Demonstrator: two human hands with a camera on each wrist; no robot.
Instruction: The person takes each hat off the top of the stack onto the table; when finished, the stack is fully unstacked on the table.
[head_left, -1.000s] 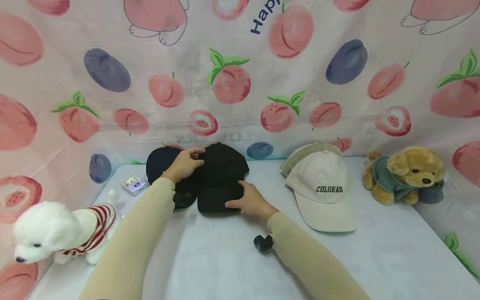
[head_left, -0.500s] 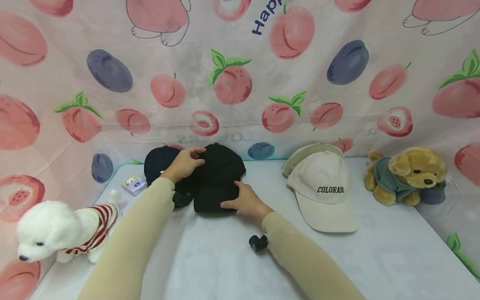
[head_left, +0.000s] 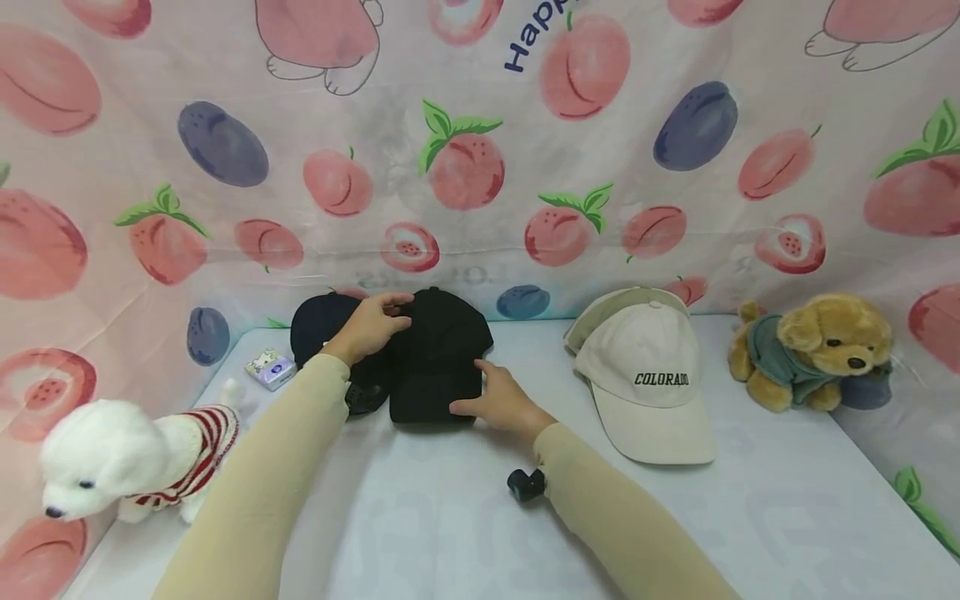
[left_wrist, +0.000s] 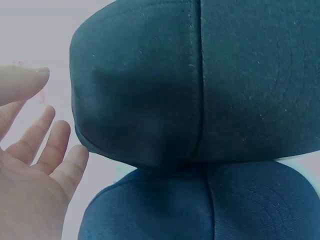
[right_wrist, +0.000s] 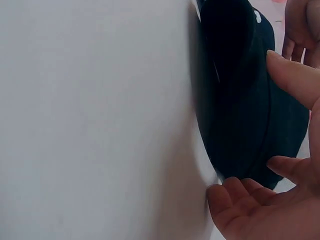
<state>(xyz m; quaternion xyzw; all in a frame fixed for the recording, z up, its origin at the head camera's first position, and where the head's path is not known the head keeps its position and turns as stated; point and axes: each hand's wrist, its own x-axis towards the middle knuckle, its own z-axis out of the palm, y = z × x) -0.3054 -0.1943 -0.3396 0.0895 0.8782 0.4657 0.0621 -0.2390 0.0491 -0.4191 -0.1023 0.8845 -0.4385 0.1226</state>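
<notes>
A plain black cap (head_left: 438,358) lies on the white table with its brim toward me. My right hand (head_left: 506,404) is at its right side; in the right wrist view the thumb touches the cap near the brim and the other fingers (right_wrist: 235,195) lie loosely at its side. At the cap's upper left is my left hand (head_left: 369,327), fingers extended and slightly spread; in the left wrist view they hold nothing and the little finger meets the cap's edge. A dark navy cap (head_left: 318,321) sits to the left, partly hidden by my left arm.
A cream COLORADO cap (head_left: 648,367) rests over another light cap (head_left: 600,308) on the right. A brown plush dog (head_left: 825,342) stands beyond. On the left are a white plush dog (head_left: 112,454) and a small tissue pack (head_left: 270,368). A printed cloth hangs behind.
The black cap slid slightly left with my right hand, then stayed about there while that hand drew back a little to the right. My left hand hardly moved.
</notes>
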